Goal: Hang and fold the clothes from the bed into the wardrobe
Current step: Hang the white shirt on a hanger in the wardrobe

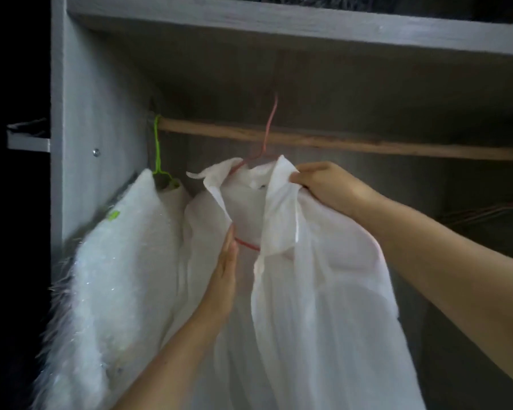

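Observation:
A thin white shirt [317, 291] hangs on a pink hanger [268, 125] whose hook rises in front of the wooden rail [353, 142] inside the grey wardrobe [80, 119]. My right hand [329, 184] grips the shirt's collar at the top right. My left hand [224, 273] is flat, fingers straight, against the left front panel of the shirt near the hanger's red bar [246, 244]. Whether the pink hook rests on the rail is unclear.
A fluffy white garment [122, 261] hangs on a green hanger [158, 146] at the rail's left end, touching the shirt. Empty hangers [492, 210] show dimly at the right. A grey shelf [279, 22] runs above the rail.

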A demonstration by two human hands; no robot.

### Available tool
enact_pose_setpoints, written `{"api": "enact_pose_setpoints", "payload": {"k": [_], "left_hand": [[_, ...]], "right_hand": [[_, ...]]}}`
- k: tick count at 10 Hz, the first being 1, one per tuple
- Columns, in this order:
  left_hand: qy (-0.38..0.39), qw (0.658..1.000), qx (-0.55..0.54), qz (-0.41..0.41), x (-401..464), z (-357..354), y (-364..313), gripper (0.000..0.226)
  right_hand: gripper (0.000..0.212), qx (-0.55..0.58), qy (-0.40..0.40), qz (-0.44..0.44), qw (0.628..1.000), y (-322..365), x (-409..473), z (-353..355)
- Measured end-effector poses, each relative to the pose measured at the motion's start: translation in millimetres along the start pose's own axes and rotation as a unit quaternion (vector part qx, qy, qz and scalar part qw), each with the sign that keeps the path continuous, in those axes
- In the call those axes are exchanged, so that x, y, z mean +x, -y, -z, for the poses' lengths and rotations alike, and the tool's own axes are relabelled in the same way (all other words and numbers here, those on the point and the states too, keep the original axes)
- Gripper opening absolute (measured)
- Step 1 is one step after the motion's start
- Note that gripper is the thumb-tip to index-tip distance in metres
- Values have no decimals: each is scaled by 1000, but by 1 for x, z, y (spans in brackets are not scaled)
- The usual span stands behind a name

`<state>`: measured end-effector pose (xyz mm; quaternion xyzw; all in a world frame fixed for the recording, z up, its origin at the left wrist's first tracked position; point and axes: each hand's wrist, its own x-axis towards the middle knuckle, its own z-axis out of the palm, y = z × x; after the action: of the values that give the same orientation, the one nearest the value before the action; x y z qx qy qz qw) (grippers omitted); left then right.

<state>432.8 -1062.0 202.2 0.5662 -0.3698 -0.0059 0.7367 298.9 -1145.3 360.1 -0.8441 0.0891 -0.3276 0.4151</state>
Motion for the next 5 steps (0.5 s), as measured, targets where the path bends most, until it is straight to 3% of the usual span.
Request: {"api": "enact_pose_setpoints", "payload": {"k": [1, 2, 3, 4, 5], "left_hand": [[-64, 994, -26, 87, 1, 18, -4, 61], [-522, 795, -302, 62, 21, 47, -4, 52], [-633, 726, -268, -26, -5, 59, -14, 43], [-185, 968, -97, 138, -27, 54, -8, 42], [-158, 984, -66, 44, -23, 58, -9, 47]], "right_hand": [[15, -40, 0, 18, 999, 13, 28, -45], [22, -8, 13, -29, 999, 0, 37, -90], [35, 66, 48, -74, 994, -20, 30, -124], [35, 82, 64, -65, 992, -33, 26, -131], [30, 85, 84, -50, 992, -42, 20, -123]]}}
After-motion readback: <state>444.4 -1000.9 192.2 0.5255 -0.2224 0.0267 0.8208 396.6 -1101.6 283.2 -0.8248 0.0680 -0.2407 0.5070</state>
